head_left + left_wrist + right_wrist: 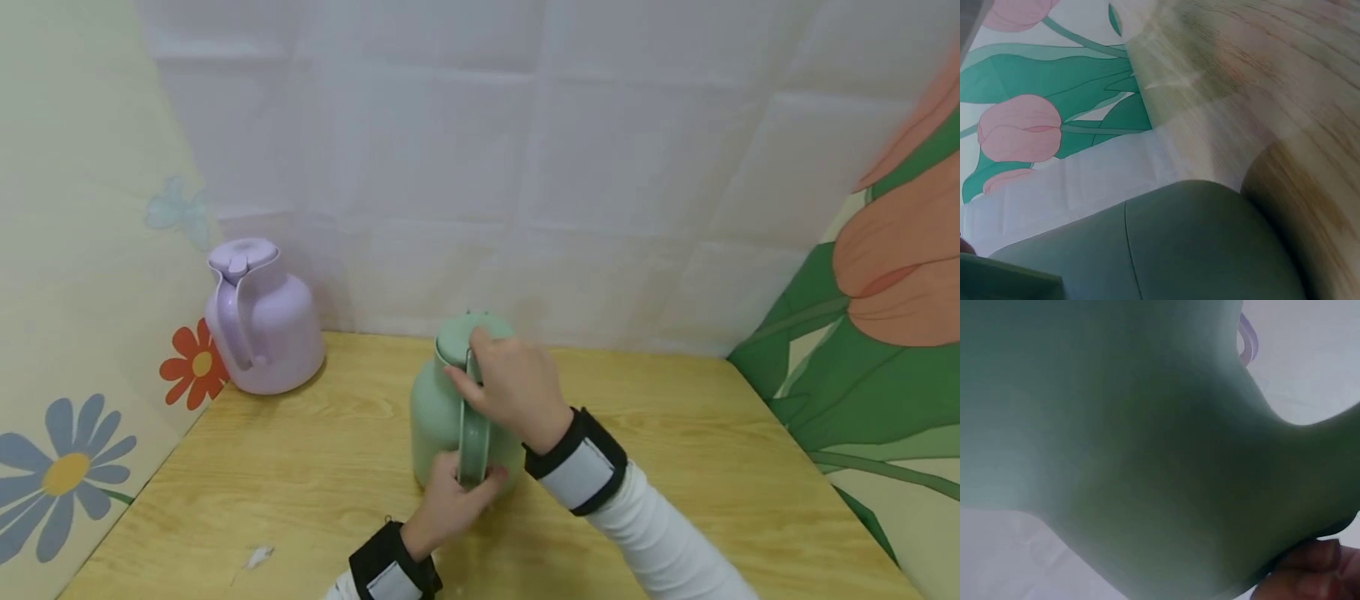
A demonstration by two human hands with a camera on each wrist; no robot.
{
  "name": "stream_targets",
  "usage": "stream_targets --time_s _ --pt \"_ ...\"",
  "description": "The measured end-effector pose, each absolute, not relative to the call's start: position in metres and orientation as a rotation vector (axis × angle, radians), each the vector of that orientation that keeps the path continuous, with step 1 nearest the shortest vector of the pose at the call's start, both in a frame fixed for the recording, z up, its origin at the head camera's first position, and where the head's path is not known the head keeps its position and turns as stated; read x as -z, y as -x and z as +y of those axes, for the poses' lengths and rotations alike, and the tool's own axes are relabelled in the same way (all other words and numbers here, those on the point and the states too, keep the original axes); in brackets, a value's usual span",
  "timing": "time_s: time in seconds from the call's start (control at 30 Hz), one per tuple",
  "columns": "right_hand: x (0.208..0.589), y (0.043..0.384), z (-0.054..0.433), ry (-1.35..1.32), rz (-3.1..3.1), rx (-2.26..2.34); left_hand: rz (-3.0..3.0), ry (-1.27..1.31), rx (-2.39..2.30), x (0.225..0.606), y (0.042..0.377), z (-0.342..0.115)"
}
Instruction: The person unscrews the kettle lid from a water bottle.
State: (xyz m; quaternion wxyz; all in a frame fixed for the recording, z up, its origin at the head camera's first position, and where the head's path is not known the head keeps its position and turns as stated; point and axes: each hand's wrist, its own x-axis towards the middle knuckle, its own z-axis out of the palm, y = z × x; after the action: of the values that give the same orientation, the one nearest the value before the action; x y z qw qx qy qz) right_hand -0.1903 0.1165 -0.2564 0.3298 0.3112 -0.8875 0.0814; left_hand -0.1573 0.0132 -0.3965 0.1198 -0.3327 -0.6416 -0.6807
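A pale green thermos jug (431, 417) stands on the wooden table, its handle (474, 446) facing me. At the top of that handle, beside the round lid (461, 337), my right hand (517, 387) grips it with the thumb and a finger showing. Lower down, my left hand (450, 504) holds the handle's bottom end, thumb on the right side and fingers on the left. The jug's body (1210, 237) fills the lower part of the left wrist view. Fingertips (1310, 575) press at the jug's edge in the right wrist view.
A lilac thermos jug (281, 325) stands at the table's back left corner, against the flowered cloth. A white hanging sheet (480, 167) backs the table (637, 508). Near the front left lies a small white scrap (258, 557).
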Motion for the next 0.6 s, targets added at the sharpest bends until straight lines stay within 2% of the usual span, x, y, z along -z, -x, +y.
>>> stream_targets --time_s 0.6 --pt "0.263 0.204 0.126 -1.108 -2.203 -0.51 -1.872 1.027 2.028 0.4 0.162 0.011"
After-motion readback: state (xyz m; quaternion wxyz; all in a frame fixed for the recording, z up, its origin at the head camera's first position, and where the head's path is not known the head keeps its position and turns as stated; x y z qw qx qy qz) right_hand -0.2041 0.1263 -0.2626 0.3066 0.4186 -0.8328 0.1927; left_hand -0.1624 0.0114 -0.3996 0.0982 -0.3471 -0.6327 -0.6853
